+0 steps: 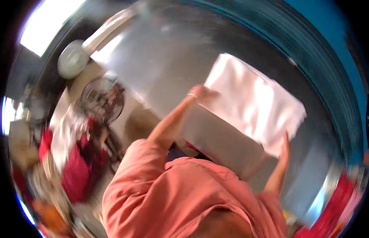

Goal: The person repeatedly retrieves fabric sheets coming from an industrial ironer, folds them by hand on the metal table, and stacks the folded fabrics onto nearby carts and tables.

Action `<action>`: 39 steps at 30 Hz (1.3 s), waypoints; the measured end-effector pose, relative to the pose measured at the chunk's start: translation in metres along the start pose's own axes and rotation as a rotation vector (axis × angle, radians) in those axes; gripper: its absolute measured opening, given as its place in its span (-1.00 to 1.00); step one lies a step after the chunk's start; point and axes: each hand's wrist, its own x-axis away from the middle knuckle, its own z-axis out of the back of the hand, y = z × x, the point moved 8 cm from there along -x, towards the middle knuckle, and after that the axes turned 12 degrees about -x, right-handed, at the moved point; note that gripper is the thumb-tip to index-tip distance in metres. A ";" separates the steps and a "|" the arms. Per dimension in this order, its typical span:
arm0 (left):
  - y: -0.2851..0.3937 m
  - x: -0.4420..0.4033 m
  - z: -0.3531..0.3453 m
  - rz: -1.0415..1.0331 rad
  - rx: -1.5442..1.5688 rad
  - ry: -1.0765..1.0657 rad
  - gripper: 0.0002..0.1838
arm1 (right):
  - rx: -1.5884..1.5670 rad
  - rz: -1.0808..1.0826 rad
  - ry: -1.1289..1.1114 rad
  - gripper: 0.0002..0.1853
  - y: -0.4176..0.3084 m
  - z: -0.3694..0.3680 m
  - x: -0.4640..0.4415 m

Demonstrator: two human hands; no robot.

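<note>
A folded white cloth (252, 101) lies at a slant over a smooth grey metal table (168, 79), its layers showing along the far edge. At its near left corner is my left hand (204, 93), wearing a thin bracelet, with the fingers closed on the cloth's edge and smeared by motion. My right hand (285, 146) grips the near right end of the same cloth, its fingers pointing up along the edge. The undersides of both hands are hidden. I cannot tell whether the cloth rests on the table or hangs just above it.
To the left stands a round fan (102, 100) beside the table's edge. Beyond it are a pale round object (73, 59) and blurred maroon fabric (83, 170). Red fabric (331, 206) is at the lower right. A blue-green wall (327, 23) curves along the far right.
</note>
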 end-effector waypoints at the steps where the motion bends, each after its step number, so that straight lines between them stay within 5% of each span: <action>1: -0.049 -0.034 -0.027 -0.012 0.200 -0.067 -0.45 | -0.094 -0.078 -0.190 -0.22 0.007 -0.032 -0.006; 2: -0.030 0.016 0.000 0.031 -0.026 -0.064 -0.56 | -0.121 -0.165 -0.219 -0.26 0.005 -0.052 0.010; 4: -0.073 0.016 -0.029 -0.299 0.430 0.032 -0.43 | -0.006 -0.236 -0.201 -0.31 0.036 -0.065 -0.002; 6: -0.076 0.091 -0.008 -0.176 0.127 0.145 -0.32 | -0.055 -0.371 -0.420 -0.41 0.063 -0.082 -0.010; 7: -0.088 0.121 -0.005 -0.307 0.308 0.280 -0.33 | -0.035 -0.372 -0.487 -0.42 0.050 -0.122 0.024; 13: -0.238 0.250 0.038 -0.100 0.826 0.398 -0.37 | 0.040 -0.409 -0.656 -0.41 0.048 -0.293 0.136; 19: -0.418 0.360 0.208 -0.125 0.957 0.708 -0.47 | 0.147 -0.311 -0.829 -0.34 0.049 -0.532 0.226; 21: -0.475 0.407 0.274 -0.149 0.921 0.796 -0.53 | 0.152 -0.071 -1.017 -0.34 0.031 -0.642 0.299; 23: -0.512 0.476 0.344 -0.227 0.857 0.922 -0.54 | 0.234 -0.033 -1.091 -0.50 0.043 -0.737 0.354; 26: -0.575 0.573 0.421 -0.071 0.706 1.082 -0.69 | 0.495 0.161 -1.197 -0.64 0.096 -0.856 0.386; 29: -0.648 0.680 0.478 0.093 0.300 1.297 -0.62 | 0.319 0.036 -1.401 -0.57 0.125 -0.956 0.493; 30: -0.637 0.715 0.492 0.030 0.430 1.359 -0.64 | 0.286 -0.017 -1.448 -0.59 0.134 -0.981 0.526; 33: -0.690 0.822 0.522 0.657 -0.319 1.561 -0.75 | 0.116 -0.096 -1.607 -0.58 0.160 -1.044 0.621; 36: -0.759 0.867 0.527 0.829 -0.483 1.526 -0.50 | 0.190 -0.183 -1.683 -0.56 0.226 -1.086 0.666; 37: -0.776 0.876 0.524 1.017 -0.521 1.502 -0.43 | 0.099 -0.125 -1.820 -0.62 0.230 -1.094 0.697; 39: -0.834 0.879 0.513 1.407 -0.684 1.359 -0.25 | 0.401 -0.176 -1.810 -0.75 0.287 -1.104 0.693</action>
